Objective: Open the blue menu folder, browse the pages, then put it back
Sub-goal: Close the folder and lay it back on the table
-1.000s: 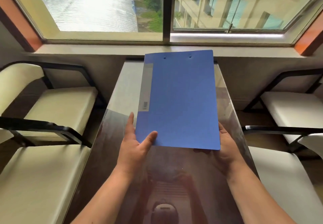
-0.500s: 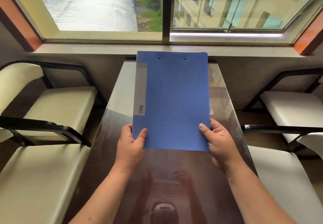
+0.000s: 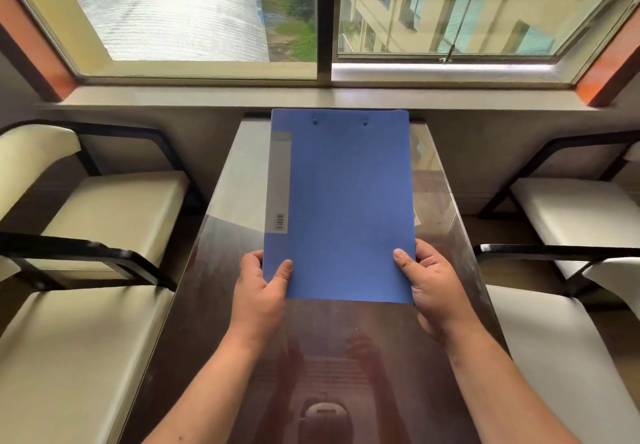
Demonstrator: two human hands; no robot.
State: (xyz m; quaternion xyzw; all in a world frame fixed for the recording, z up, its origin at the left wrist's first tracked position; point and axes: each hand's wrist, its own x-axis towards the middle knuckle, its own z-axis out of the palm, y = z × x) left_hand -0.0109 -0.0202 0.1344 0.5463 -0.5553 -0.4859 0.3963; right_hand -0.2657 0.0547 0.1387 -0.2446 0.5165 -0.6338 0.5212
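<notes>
The blue menu folder (image 3: 343,201) is closed and held up above the glossy dark table (image 3: 228,243), its cover facing me, a grey spine strip with a barcode along its left side. My left hand (image 3: 258,291) grips the bottom left corner, thumb on the cover. At the bottom right corner my right hand (image 3: 433,288) holds the folder the same way, thumb on top and fingers behind. The pages inside are hidden.
Cream-cushioned chairs with black frames stand on the left (image 3: 114,215) and on the right (image 3: 575,215) of the narrow table. A window sill (image 3: 311,95) and a large window lie past the table's far end.
The folder has swung from a tilt to square and shifted left. My left hand closed its thumb onto the corner, and my right hand came round from under the edge to grip it.
</notes>
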